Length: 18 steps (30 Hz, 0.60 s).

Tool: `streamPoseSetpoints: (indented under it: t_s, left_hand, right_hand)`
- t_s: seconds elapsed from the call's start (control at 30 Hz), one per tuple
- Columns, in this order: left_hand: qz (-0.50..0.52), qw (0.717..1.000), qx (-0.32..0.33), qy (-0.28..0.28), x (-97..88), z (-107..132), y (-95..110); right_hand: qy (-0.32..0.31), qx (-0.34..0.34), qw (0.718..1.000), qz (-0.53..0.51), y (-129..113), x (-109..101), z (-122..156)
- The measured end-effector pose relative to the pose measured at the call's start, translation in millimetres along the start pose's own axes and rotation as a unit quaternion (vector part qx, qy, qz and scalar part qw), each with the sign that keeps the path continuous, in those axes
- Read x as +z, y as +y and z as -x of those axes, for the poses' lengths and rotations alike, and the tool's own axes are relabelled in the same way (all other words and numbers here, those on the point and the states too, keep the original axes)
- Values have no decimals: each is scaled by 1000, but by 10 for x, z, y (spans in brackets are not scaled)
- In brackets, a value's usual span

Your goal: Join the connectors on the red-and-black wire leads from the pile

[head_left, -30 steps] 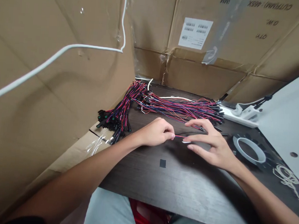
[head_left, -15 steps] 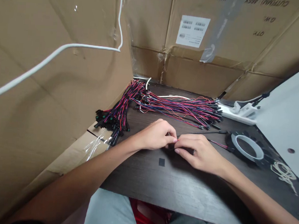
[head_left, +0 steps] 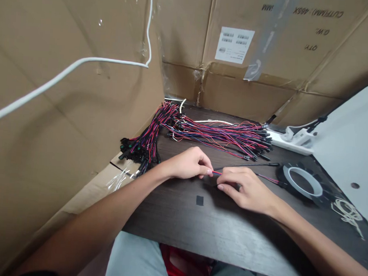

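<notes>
My left hand (head_left: 188, 163) pinches the end of a thin red and blue wire (head_left: 217, 172) over the dark wooden table (head_left: 196, 227). My right hand (head_left: 246, 190) is closed on the same wire just to the right, the fingers curled over it. The wire runs on to the right (head_left: 267, 178) toward a roll of tape (head_left: 302, 182). A thin black lead (head_left: 248, 164) lies just behind my hands. A big pile of red, blue and black wires (head_left: 222, 134) lies at the back of the table.
Cardboard walls (head_left: 62, 117) stand close on the left and behind. A second wire bundle with black plugs (head_left: 139, 145) hangs off the table's left edge. A white power strip (head_left: 292, 139) lies at back right, rubber bands (head_left: 349, 210) at right, a small black square (head_left: 200, 200) near my hands.
My right hand went from spread over the wire to closed on it, moving left until it met my left hand. The left hand has barely moved.
</notes>
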<state>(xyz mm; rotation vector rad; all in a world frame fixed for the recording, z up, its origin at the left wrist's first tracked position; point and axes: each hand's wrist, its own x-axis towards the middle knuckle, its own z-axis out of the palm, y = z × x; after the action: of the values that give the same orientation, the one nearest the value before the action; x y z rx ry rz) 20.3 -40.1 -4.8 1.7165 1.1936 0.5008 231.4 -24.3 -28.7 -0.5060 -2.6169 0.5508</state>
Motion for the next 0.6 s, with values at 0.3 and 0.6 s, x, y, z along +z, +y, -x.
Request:
streamPoseSetpoints:
  t_s: [0.3, 0.6]
  left_hand:
    - [18, 996, 16, 90, 37, -51, -72]
    - [65, 992, 34, 101, 79, -55, -43]
  right_hand:
    - [16, 17, 1000, 0, 50, -7, -6]
    - [15, 47, 996, -73, 75, -60, -22]
